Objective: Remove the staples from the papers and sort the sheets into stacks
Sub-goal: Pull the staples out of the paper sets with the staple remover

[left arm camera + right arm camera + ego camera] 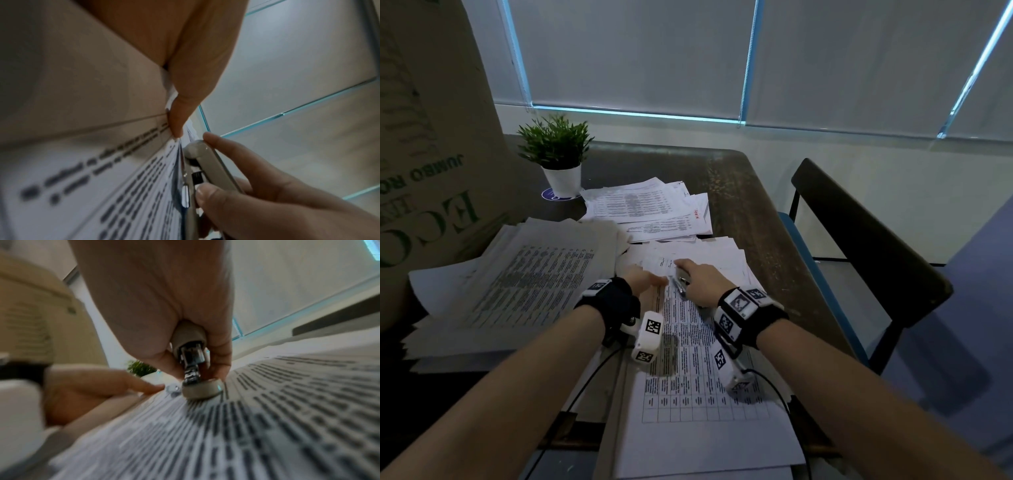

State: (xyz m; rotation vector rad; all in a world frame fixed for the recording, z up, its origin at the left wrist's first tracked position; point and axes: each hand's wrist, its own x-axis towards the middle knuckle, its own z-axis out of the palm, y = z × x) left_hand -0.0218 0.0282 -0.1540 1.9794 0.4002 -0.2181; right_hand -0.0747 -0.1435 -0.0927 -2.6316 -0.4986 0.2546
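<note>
A stapled set of printed table sheets (688, 359) lies in front of me on the dark table (750, 205). My left hand (645, 279) presses straight fingers (176, 123) flat on its top left corner. My right hand (698, 277) grips a grey metal staple remover (681, 281) beside that corner. In the right wrist view the staple remover (200, 388) has its rounded end down on the paper, close to the left hand's fingertip (154, 388). In the left wrist view the staple remover (207, 162) sits between the right thumb and forefinger. The staple itself is not visible.
A thick stack of sheets (517, 284) lies at the left, a spread pile (647, 205) at the far middle, and loose sheets (715, 253) lie behind my hands. A potted plant (558, 161) and a cardboard box (424, 137) stand at the left. A chair (859, 246) is at the right.
</note>
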